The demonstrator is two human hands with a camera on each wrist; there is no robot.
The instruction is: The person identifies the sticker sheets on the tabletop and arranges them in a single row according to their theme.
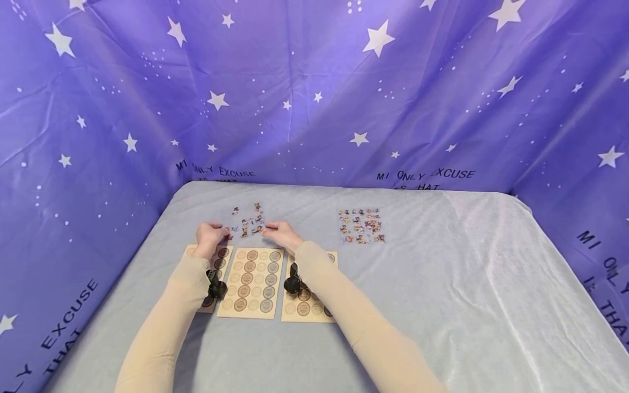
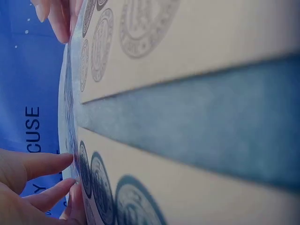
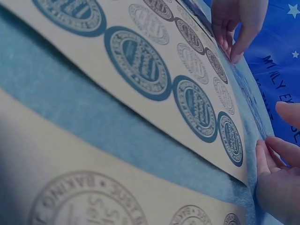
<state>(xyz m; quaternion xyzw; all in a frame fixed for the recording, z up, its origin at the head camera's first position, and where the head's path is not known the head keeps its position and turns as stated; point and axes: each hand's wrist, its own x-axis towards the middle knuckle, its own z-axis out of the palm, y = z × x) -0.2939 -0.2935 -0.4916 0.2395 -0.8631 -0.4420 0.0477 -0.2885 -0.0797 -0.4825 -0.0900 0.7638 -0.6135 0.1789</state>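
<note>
A clear sticker sheet [image 1: 245, 222] with small colourful cartoon figures lies at the back left of the table. My left hand [image 1: 210, 236] pinches its near left corner between thumb and fingertips. At the near right corner, my right hand [image 1: 284, 234] holds the sheet the same way; in the right wrist view one finger of that hand [image 3: 280, 180] stands apart from the rest. Just nearer lie three cream sheets of round printed labels: a middle sheet [image 1: 249, 284], a left sheet [image 1: 223, 256] partly under the left wrist, and a right sheet [image 1: 295, 314] partly covered by the right forearm.
A second clear sheet of cartoon stickers [image 1: 361, 226] lies further right on the grey cloth-covered table [image 1: 442, 295]. A purple curtain with white stars [image 1: 314, 98] hangs around the back and sides. Small black cameras sit on both wrists.
</note>
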